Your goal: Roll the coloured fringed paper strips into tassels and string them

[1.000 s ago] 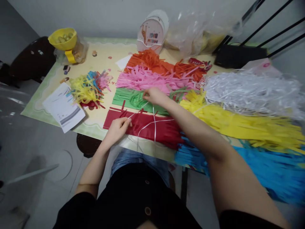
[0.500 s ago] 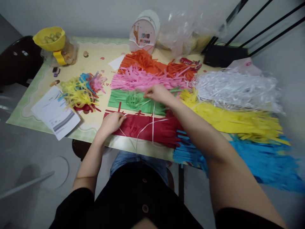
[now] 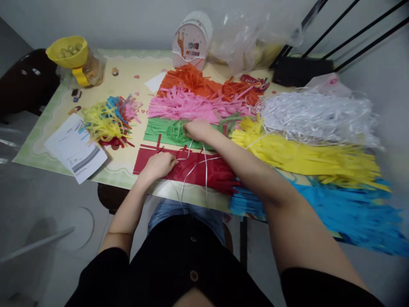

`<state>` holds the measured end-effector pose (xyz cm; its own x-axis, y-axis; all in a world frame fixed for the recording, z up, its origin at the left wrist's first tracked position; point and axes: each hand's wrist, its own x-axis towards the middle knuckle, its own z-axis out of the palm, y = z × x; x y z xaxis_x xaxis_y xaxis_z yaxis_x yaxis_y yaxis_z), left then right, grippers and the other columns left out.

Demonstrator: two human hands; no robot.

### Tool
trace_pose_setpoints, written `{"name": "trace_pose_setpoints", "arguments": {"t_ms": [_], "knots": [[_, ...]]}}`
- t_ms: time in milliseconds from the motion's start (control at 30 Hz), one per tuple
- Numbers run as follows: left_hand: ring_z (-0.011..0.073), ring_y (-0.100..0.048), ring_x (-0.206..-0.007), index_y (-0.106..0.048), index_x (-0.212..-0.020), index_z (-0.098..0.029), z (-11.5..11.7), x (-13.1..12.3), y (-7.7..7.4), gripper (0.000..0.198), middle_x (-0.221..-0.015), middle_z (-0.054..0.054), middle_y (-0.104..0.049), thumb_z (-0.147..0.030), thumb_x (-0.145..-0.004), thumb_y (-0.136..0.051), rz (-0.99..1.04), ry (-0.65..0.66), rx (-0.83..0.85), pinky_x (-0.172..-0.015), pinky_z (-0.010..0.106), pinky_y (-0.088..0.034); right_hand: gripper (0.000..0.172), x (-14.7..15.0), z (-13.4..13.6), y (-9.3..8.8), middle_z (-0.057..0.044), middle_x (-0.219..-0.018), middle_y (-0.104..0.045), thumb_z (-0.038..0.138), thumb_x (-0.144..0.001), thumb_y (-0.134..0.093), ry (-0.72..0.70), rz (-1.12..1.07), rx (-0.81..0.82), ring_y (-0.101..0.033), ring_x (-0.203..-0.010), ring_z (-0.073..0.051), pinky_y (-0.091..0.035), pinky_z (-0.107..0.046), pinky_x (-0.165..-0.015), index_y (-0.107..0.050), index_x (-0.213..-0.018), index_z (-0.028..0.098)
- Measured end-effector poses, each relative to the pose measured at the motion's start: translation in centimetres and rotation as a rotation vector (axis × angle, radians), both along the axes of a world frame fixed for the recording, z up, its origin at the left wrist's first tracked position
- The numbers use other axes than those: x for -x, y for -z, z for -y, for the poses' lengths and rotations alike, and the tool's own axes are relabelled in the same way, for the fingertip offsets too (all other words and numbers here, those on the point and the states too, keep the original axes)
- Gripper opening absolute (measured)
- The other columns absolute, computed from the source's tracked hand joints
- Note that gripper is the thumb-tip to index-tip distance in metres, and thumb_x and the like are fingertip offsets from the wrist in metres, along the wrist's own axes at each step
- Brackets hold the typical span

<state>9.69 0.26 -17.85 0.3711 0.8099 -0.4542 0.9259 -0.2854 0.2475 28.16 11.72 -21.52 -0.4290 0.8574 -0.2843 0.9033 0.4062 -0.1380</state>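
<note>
My left hand [image 3: 160,165] is closed over the dark red fringed paper [image 3: 204,170], its fingertips pinching the thin white string [image 3: 184,158]. Above the green fringed paper [image 3: 156,128], my right hand [image 3: 197,130] is also closed, with the string running down from its fingers. Loops of the string lie across the red paper and hang past the table's front edge. Pink fringe [image 3: 191,104] and orange fringe [image 3: 207,87] lie behind the green one. Yellow fringe [image 3: 303,157] is to the right, partly behind my right arm.
Blue fringe [image 3: 345,213] overhangs the right front edge; a white shredded bundle [image 3: 319,115] lies behind. Mixed strips [image 3: 108,121] and a paper sheet [image 3: 75,149] sit left, near a yellow bowl [image 3: 67,53]. A pink container [image 3: 191,44] and black box [image 3: 302,71] stand at the back.
My right hand has moved left and slightly down, over the green paper. My left hand has shifted right over the red paper. The string between them now curves in a shorter loop.
</note>
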Motion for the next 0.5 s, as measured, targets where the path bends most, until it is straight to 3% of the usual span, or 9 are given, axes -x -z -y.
{"name": "trace_pose_setpoints", "arguments": {"t_ms": [233, 400, 500], "knots": [[0.0290, -0.075, -0.094, -0.079, -0.093, -0.016, -1.4, 0.3, -0.6, 0.034, -0.099, 0.017, -0.079, -0.028, -0.101, -0.049, 0.026, -0.025, -0.082, -0.078, 0.033, -0.051, 0.035, -1.7, -0.3, -0.1, -0.018, -0.115, -0.080, 0.015, -0.089, -0.058, 0.056, -0.123, 0.021, -0.074, -0.105, -0.028, -0.050, -0.031, -0.086, -0.080, -0.116, 0.013], [0.0342, -0.075, -0.101, -0.081, -0.097, -0.016, -3.0, -0.4, -1.4, 0.030, -0.103, 0.020, -0.080, -0.028, -0.098, -0.053, -0.091, -0.016, -0.086, -0.083, 0.037, -0.053, 0.037, -3.0, -0.3, -0.8, -0.014, -0.104, -0.080, 0.018, -0.088, -0.054, 0.196, -0.262, -0.023, -0.071, -0.092, -0.022, -0.048, -0.028, -0.082, -0.080, -0.113, 0.008], [0.0354, -0.074, -0.106, -0.082, -0.104, -0.015, -4.1, -0.9, -2.1, 0.027, -0.108, 0.020, -0.079, -0.027, -0.096, -0.059, -0.045, -0.095, -0.142, -0.089, 0.040, -0.054, 0.039, -3.5, 0.2, -1.7, -0.011, -0.093, -0.077, 0.022, -0.091, -0.049, 0.220, -0.358, -0.024, -0.066, -0.079, -0.019, -0.047, -0.028, -0.074, -0.076, -0.115, 0.007]]}}
